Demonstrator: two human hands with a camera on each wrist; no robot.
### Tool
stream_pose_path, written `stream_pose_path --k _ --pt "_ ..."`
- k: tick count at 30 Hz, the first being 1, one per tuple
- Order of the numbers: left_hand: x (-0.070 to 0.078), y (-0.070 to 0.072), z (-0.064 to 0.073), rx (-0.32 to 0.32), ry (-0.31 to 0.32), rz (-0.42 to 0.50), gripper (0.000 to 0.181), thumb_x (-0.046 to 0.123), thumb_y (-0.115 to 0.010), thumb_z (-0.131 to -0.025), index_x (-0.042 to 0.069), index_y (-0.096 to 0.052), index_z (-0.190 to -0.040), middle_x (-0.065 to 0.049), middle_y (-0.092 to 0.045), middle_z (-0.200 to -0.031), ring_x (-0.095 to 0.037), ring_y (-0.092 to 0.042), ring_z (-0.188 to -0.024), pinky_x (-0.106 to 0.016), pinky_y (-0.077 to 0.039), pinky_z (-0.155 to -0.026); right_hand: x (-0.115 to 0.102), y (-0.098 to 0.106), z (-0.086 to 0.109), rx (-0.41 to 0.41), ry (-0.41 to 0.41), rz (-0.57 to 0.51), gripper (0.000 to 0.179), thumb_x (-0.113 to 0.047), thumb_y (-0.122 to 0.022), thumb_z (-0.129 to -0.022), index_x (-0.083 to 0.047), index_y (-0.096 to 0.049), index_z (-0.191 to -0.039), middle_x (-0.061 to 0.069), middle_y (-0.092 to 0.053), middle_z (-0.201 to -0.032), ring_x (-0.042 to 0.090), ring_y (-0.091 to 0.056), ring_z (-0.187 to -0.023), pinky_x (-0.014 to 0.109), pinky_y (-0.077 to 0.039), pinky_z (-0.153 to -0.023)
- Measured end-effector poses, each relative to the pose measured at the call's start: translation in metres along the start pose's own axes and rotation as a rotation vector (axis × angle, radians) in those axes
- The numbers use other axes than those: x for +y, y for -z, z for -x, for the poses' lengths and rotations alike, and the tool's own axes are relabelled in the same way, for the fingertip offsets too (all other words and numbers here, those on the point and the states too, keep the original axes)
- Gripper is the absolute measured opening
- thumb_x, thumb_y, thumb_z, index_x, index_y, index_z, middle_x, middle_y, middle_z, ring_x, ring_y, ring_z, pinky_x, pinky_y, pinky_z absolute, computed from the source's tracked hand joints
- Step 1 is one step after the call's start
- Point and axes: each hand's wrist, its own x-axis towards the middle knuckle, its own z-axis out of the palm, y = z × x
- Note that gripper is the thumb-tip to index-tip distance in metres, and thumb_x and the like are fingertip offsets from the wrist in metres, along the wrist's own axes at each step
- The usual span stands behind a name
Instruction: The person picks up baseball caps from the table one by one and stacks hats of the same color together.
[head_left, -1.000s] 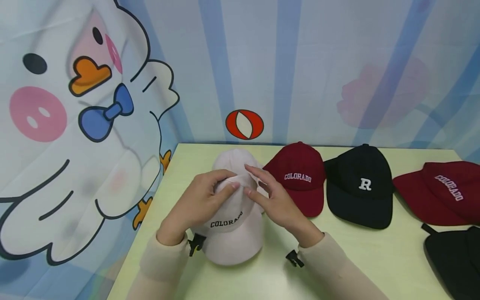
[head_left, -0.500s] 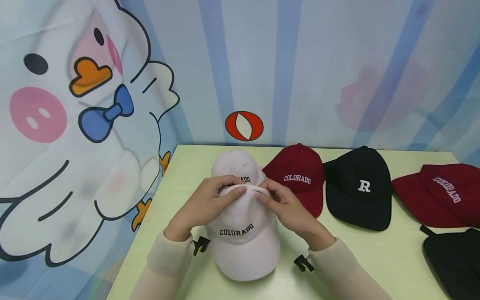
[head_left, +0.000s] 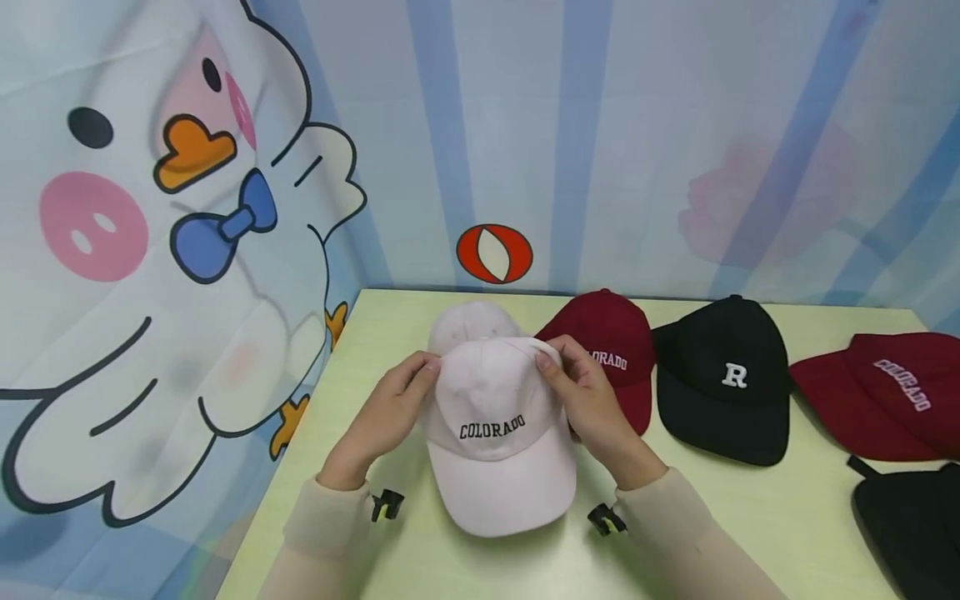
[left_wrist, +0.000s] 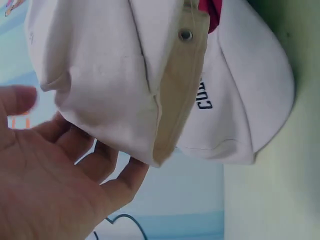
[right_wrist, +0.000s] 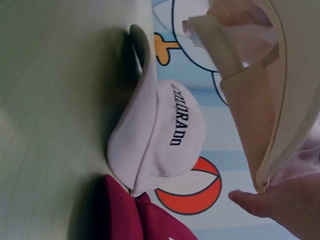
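A white baseball cap [head_left: 495,417] lettered COLORADO is raised between both hands, brim toward me. My left hand [head_left: 390,412] is at the left side of its crown; in the left wrist view its fingers [left_wrist: 102,165] curl against the fabric, the thumb a little apart. At the upper right of the crown, my right hand [head_left: 596,408] pinches the cloth, thumb in front. The right wrist view shows the held cap's inside and back strap [right_wrist: 217,47]. Behind it stands a second white COLORADO cap [head_left: 472,321], mostly hidden in the head view but plain in the right wrist view.
Right of the white caps sit a dark red COLORADO cap [head_left: 603,325], a black cap [head_left: 720,383] with an R, and another dark red cap [head_left: 892,392]. A black cap [head_left: 911,525] lies nearer, cut off by the frame. A printed cloth [head_left: 637,150] hangs behind the table [head_left: 750,533].
The hands, first close together at the crown's top, have spread to its two sides. The held cap has shifted right, and its crown now looks smooth and rounded.
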Motion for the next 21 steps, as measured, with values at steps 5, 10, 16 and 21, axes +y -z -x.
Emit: stream_pose_path --k 5,10,16,21 --pt "-0.005 0.001 -0.006 0.075 0.018 0.087 0.026 0.017 -0.040 -0.113 0.003 -0.061 -0.116 -0.013 -0.062 -0.110 -0.021 -0.056 -0.100 -0.035 -0.048 -0.089 0.006 -0.002 -0.010 0.041 -0.047 0.007 0.022 -0.023 -0.055 -0.108 -0.003 -0.059 -0.117 0.002 -0.059 -0.114 0.018 -0.056 -0.109 0.023 -0.050 -0.091" --pt "-0.012 -0.001 -0.022 0.138 0.082 0.196 0.027 0.018 -0.038 -0.113 0.001 -0.058 -0.114 -0.010 -0.057 -0.109 -0.020 -0.052 -0.100 -0.033 -0.044 -0.091 0.009 -0.005 -0.023 0.081 -0.119 0.059 0.023 -0.029 -0.057 -0.107 -0.008 -0.061 -0.116 0.004 -0.060 -0.114 0.020 -0.055 -0.109 0.023 -0.051 -0.089" --pt "-0.021 -0.003 -0.042 0.173 0.128 0.278 0.029 0.022 -0.034 -0.114 0.003 -0.056 -0.113 -0.005 -0.052 -0.105 -0.020 -0.049 -0.098 -0.034 -0.041 -0.089 0.016 -0.008 -0.041 0.129 -0.173 0.156 0.025 -0.033 -0.058 -0.107 -0.011 -0.063 -0.118 0.007 -0.061 -0.114 0.019 -0.056 -0.104 0.024 -0.051 -0.085" --pt "-0.026 -0.004 -0.057 0.190 0.120 0.338 0.026 0.020 -0.033 -0.114 0.002 -0.052 -0.114 -0.004 -0.050 -0.110 -0.018 -0.049 -0.108 -0.035 -0.042 -0.107 0.018 -0.010 -0.053 0.141 -0.184 0.172 0.028 -0.031 -0.056 -0.108 -0.012 -0.063 -0.128 0.009 -0.062 -0.124 0.021 -0.057 -0.110 0.031 -0.052 -0.094"
